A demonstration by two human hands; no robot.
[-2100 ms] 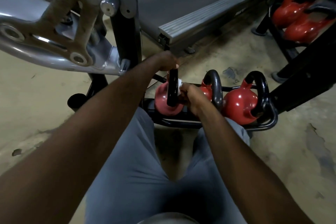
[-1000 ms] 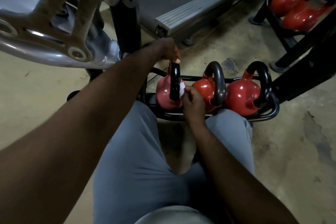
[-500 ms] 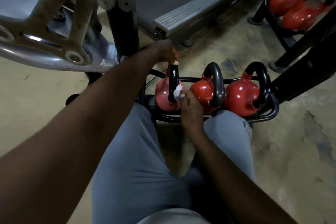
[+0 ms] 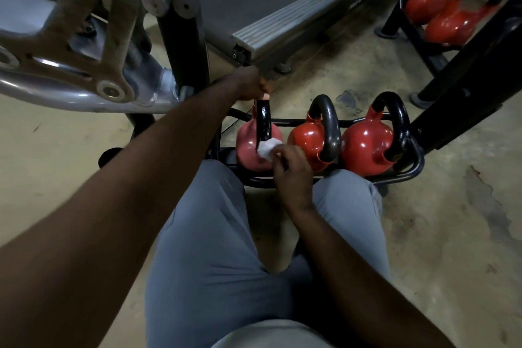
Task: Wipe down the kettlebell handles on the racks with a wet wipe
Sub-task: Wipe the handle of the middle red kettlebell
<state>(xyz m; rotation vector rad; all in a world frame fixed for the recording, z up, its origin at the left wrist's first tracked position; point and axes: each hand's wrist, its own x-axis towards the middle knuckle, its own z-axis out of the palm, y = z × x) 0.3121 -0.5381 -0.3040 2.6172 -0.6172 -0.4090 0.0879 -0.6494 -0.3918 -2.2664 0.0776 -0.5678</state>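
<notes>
Three red kettlebells with black handles sit in a low black floor rack (image 4: 415,169). My left hand (image 4: 250,86) grips the top of the handle (image 4: 263,121) of the leftmost kettlebell (image 4: 247,147). My right hand (image 4: 292,175) pinches a white wet wipe (image 4: 267,149) and presses it against the lower end of that handle. The middle kettlebell (image 4: 305,141) and the right kettlebell (image 4: 367,147) stand untouched beside it.
My grey-trousered knees (image 4: 214,223) are just in front of the rack. A silver machine frame (image 4: 84,45) is at the upper left, a treadmill deck (image 4: 282,0) behind. Another black rack with red kettlebells (image 4: 440,11) stands at the upper right.
My right hand slid the wipe along the leftmost handle, and it now sits at the handle's lower end. My left hand kept its grip on the top.
</notes>
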